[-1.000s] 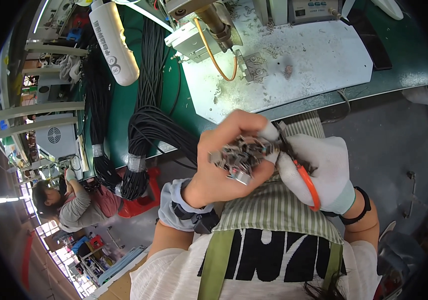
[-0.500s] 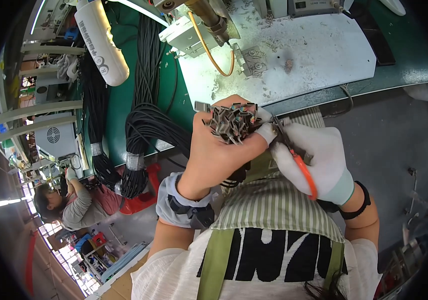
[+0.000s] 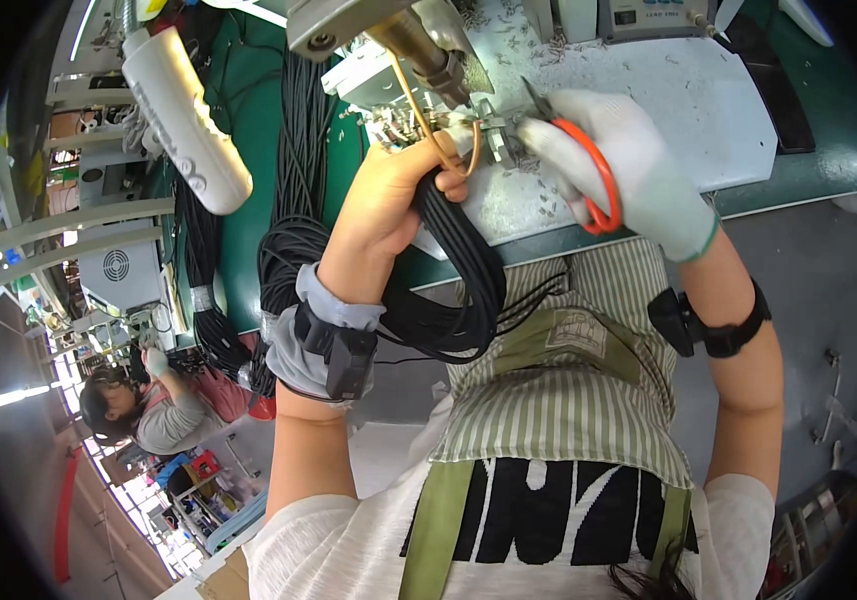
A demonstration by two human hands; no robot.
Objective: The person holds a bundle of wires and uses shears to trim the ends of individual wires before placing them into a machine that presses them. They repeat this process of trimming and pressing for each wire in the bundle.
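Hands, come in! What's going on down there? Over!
Left hand closed around black cables. Cables bent in a loop. Right hand holding orange-handled tool. Thin orange tube crosses in front of left hand.

White board (image 3: 704,100) v. bright, pic edges bent & dk.

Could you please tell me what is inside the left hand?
The left hand holds black cables; metal ends show past the thumb. The gripped middle is covered by the fingers.
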